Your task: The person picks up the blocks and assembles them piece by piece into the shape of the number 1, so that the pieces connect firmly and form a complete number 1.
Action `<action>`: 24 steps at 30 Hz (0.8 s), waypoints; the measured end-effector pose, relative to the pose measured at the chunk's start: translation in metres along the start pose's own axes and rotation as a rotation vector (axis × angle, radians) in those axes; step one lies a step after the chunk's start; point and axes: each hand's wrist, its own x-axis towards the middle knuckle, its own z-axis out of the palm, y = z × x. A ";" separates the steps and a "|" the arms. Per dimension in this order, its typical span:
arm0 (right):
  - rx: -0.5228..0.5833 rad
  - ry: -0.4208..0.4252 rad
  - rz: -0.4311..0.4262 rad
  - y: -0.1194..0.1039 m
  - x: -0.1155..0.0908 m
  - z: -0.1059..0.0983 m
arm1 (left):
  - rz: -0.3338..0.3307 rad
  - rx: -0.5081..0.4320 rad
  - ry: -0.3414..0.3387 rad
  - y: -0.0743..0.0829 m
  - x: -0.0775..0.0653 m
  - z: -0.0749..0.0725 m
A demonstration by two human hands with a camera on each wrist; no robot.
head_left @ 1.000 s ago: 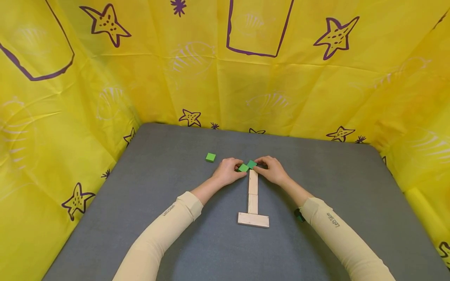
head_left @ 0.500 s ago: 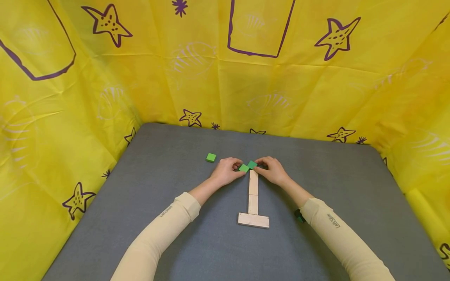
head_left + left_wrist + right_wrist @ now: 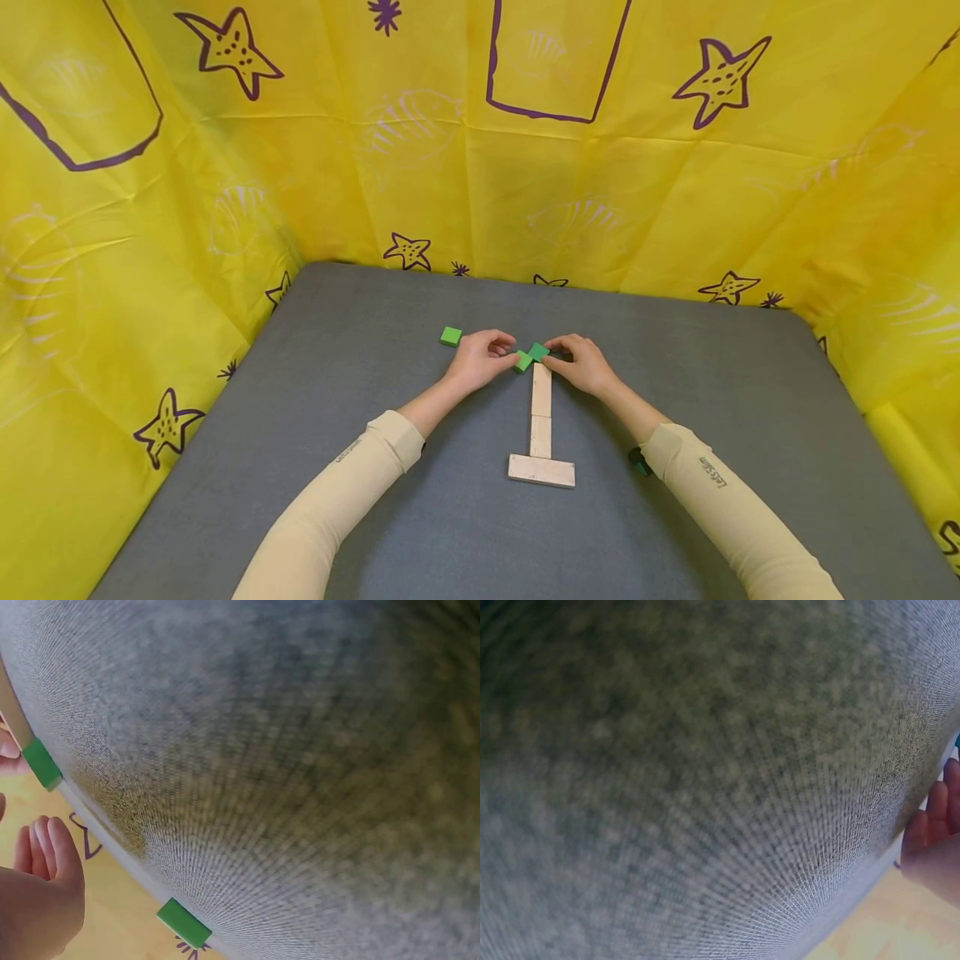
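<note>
In the head view, two flat square green blocks meet at the top of a row of pale wooden planks. My right hand point(image 3: 581, 364) pinches the darker green block point(image 3: 538, 352) between thumb and fingers. Beside it lies the light green block point(image 3: 522, 361), turned at an angle. My left hand point(image 3: 480, 360) has its thumb right at that block's left edge, its fingers raised off it and spread. Below the blocks run two upright planks point(image 3: 541, 390) end to end, standing on a crosswise plank point(image 3: 542, 471). The right wrist view shows little beyond fingers point(image 3: 937, 814) at its edge.
Another light green block point(image 3: 451, 336) lies by itself just left of my left hand. The dark grey table point(image 3: 405, 517) reaches back to a yellow cloth point(image 3: 420, 192) with drawn starfish, which also hangs along the left and right sides.
My left hand has loosened from the light green block, its fingers lifting away and shifting slightly left. That block has turned a little. The right hand has stayed in place on the darker block.
</note>
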 end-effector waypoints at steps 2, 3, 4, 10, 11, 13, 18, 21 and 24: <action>-0.002 -0.001 0.002 0.000 0.000 0.000 | -0.008 -0.025 0.008 0.000 0.000 0.000; -0.002 -0.002 0.003 0.000 0.000 0.000 | -0.010 -0.040 0.012 -0.001 0.000 -0.001; -0.001 -0.002 0.004 0.000 0.000 0.000 | -0.012 -0.057 0.017 -0.001 0.001 -0.001; -0.005 -0.010 0.021 0.000 0.000 -0.001 | -0.034 -0.134 0.049 -0.003 0.000 -0.005; -0.007 -0.011 0.022 0.000 0.000 -0.001 | -0.041 -0.139 0.053 -0.004 0.000 -0.006; -0.008 -0.015 0.026 0.001 0.000 -0.001 | -0.055 -0.142 0.062 -0.005 0.000 -0.007; -0.010 -0.019 0.023 0.001 0.000 -0.001 | -0.080 -0.142 0.087 -0.008 -0.001 -0.011; -0.010 -0.018 0.017 0.001 0.000 0.000 | -0.089 -0.148 0.098 -0.009 -0.001 -0.014; -0.009 -0.018 0.014 0.001 0.000 0.000 | -0.099 -0.150 0.113 -0.010 -0.001 -0.017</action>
